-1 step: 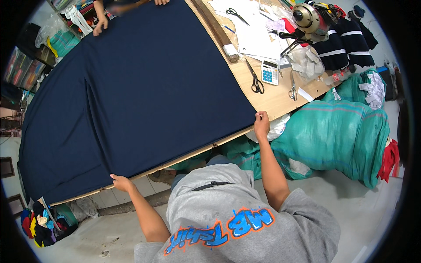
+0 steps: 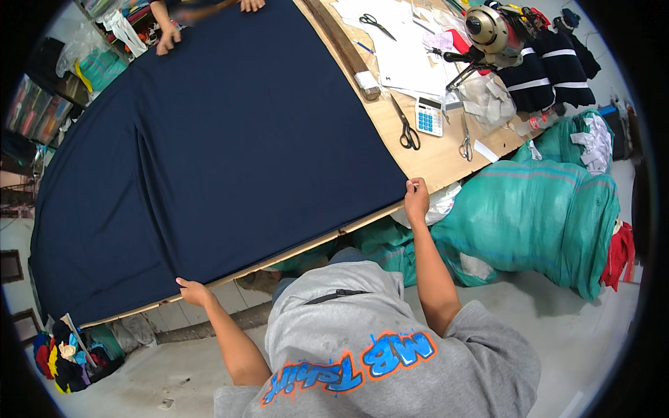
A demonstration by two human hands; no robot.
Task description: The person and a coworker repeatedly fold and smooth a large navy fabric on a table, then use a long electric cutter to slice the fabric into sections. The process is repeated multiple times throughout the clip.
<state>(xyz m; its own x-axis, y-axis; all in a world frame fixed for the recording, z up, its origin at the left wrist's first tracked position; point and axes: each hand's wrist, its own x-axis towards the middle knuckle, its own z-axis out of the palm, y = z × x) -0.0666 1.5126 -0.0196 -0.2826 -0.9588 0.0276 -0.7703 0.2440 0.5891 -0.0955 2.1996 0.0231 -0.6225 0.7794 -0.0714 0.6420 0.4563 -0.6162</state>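
Observation:
A large sheet of dark navy fabric [image 2: 230, 153] lies spread over a long wooden table [image 2: 446, 157]. My left hand [image 2: 193, 291] pinches the fabric's near edge at the table's front rim. My right hand [image 2: 417, 197] grips the fabric's near right corner, also at the rim. A long crease runs through the cloth from the far side toward my left hand. At the far edge, another person's two hands [image 2: 167, 40] press on the cloth.
On the bare table right of the fabric lie black scissors [image 2: 408, 131], a calculator [image 2: 429, 115], smaller scissors [image 2: 465, 141], paper sheets [image 2: 404, 59] and a round cutting machine [image 2: 489, 28]. Big teal sacks [image 2: 550, 209] stand on the floor to my right. Fabric scraps [image 2: 63, 355] are piled lower left.

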